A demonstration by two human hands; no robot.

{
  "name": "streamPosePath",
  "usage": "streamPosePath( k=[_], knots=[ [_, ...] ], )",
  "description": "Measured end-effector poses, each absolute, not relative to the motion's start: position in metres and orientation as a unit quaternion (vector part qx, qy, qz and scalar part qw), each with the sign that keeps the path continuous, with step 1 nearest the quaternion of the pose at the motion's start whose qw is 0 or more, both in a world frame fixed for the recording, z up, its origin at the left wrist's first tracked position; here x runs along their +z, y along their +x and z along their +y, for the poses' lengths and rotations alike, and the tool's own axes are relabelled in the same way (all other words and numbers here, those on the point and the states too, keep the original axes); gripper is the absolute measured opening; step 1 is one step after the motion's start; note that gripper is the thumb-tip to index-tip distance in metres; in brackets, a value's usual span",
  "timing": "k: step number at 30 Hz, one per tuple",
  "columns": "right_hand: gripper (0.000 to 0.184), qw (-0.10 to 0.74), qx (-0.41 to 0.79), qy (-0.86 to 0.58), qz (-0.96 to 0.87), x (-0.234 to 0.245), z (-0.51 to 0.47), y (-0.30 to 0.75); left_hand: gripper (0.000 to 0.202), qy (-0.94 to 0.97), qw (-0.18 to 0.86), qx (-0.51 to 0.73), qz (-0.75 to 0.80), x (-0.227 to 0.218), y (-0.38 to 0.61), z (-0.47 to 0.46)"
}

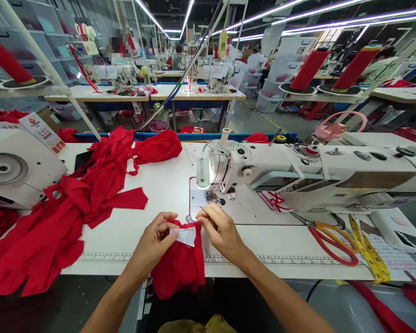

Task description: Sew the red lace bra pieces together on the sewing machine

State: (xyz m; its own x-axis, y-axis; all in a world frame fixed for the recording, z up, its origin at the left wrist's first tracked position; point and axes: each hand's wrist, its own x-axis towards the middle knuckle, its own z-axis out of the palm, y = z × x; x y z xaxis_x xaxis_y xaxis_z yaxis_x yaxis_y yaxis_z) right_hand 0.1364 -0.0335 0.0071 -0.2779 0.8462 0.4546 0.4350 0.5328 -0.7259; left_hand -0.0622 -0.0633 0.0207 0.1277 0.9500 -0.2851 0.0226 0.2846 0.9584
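The left hand [159, 236] pinches the cloth [185, 270] between thumb and fingers at the left end of its white patch [187, 236]; the right hand [220, 226] has its fingers drawn together at the upper right corner, seemingly pinching it, with a thin dark thing by the tips too small to name. The cloth lies just in front of the needle plate [197, 198], its lower part drooping over the front edge of the desk [162, 185]. To handle it well, I would keep both grips level and lightly taut so that the patch stays flat and square to the top edge, with fingertips well clear of the needle. The drooping part could drag, so some slack should be left on the desk. Bare desk lies between the left hand and the red pile [72, 199], good room for swinging the cloth leftward. On the right, the strip in front of the machine [291, 162] is free as far as the scissors [333, 240]; their handles and the tape [370, 252] crowd the front edge there.
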Motion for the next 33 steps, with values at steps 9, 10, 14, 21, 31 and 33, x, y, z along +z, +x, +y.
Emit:
streamPosePath(
  k=[9, 10, 14, 21, 31, 33],
  knots=[
    [0.022, 0.349, -0.085, -0.358, -0.862, -0.003, -0.046, 0.125, 0.063, 0.469, 0.584, 0.398, 0.53, 0.016, -0.053, -0.065],
    [0.022, 0.343, -0.12, -0.357, -0.861, -0.004, -0.046, 0.123, 0.063, 0.471, 0.579, 0.397, 0.535, 0.014, -0.051, -0.065],
    [0.018, 0.351, -0.16, -0.374, -0.843, -0.006, -0.046, 0.121, 0.061, 0.476, 0.563, 0.39, 0.552, 0.012, -0.042, -0.062],
    [0.019, 0.27, -0.043, -0.542, -0.795, -0.008, -0.042, 0.17, 0.07, 0.433, 0.588, 0.389, 0.562, 0.017, -0.042, -0.055],
    [0.033, 0.043, -0.118, -0.673, -0.729, -0.007, -0.008, 0.207, 0.086, 0.362, 0.615, 0.381, 0.588, 0.007, -0.051, -0.05],
    [0.032, 0.036, -0.128, -0.696, -0.706, 0.0, 0.001, 0.221, 0.086, 0.348, 0.629, 0.379, 0.582, 0.007, -0.054, -0.049]
  ],
)
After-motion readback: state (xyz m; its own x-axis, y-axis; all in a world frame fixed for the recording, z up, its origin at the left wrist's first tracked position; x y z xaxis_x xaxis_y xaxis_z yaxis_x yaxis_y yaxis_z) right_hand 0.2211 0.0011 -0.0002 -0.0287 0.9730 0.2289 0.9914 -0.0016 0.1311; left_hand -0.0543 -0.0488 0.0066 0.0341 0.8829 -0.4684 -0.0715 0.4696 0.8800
